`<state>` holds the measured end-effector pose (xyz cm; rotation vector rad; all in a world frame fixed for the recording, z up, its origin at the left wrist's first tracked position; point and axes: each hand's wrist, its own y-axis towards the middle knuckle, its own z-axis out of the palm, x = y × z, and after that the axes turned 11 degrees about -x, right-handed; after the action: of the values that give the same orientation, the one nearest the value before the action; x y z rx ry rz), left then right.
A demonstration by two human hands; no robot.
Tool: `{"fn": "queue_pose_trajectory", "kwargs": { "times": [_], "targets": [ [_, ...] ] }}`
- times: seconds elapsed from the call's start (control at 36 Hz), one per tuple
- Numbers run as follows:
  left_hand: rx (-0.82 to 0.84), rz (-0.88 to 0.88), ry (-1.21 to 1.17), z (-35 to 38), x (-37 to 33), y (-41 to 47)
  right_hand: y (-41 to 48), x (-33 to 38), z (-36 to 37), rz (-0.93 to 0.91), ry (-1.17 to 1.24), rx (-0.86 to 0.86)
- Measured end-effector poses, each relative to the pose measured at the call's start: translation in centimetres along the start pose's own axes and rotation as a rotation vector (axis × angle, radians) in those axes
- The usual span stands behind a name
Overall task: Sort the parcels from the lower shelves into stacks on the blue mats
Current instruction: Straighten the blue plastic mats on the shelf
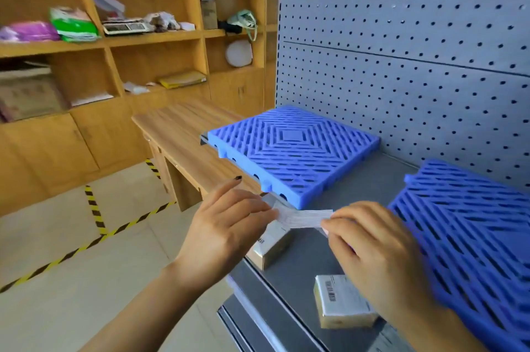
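Observation:
Two blue slotted mats lie on the grey metal shelf [358, 176]: one mat [292, 151] at the far left, the other mat [470, 239] at the right. Both hands hold a flat white parcel [304, 218] stretched between them above the shelf's front edge. My left hand [226, 225] pinches its left end and my right hand [372, 248] pinches its right end. A small brown box with a white label [272, 245] sits on the shelf under the left hand. Another labelled box [341, 303] lies on the shelf below the right hand.
A grey pegboard [401, 36] backs the shelf. A wooden desk [186, 136] stands to the left, with wooden wall shelving [129, 36] holding bags and scales behind it. Yellow-black tape [94, 208] marks the tiled floor. A lower shelf edge [249, 323] juts out below.

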<state>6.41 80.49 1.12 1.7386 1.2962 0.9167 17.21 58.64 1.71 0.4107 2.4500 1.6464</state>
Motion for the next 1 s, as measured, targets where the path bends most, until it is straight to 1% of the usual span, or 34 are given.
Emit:
{"fn": "queue_pose_trajectory", "kwargs": {
  "times": [0.19,0.42,0.56,0.78,0.92,1.0],
  "targets": [
    [0.006,0.042,-0.121,3.1,8.2,0.4,1.4,0.2,6.2,0.102,-0.124,-0.011],
    [0.006,0.148,-0.325,7.1,17.1,2.5,4.4,1.1,12.0,0.174,-0.339,0.070],
    [0.034,0.223,-0.451,9.1,21.3,2.4,5.0,1.9,14.6,0.303,-0.396,0.107],
    [0.033,0.252,-0.628,11.6,24.1,1.4,5.3,3.5,16.8,0.452,-0.460,0.116],
    [0.002,0.233,-0.707,12.3,24.4,1.3,5.4,3.9,17.2,0.482,-0.493,0.126],
    [-0.024,0.228,-0.742,12.5,24.5,1.2,5.2,4.0,17.6,0.469,-0.514,0.115]
  ]
}}
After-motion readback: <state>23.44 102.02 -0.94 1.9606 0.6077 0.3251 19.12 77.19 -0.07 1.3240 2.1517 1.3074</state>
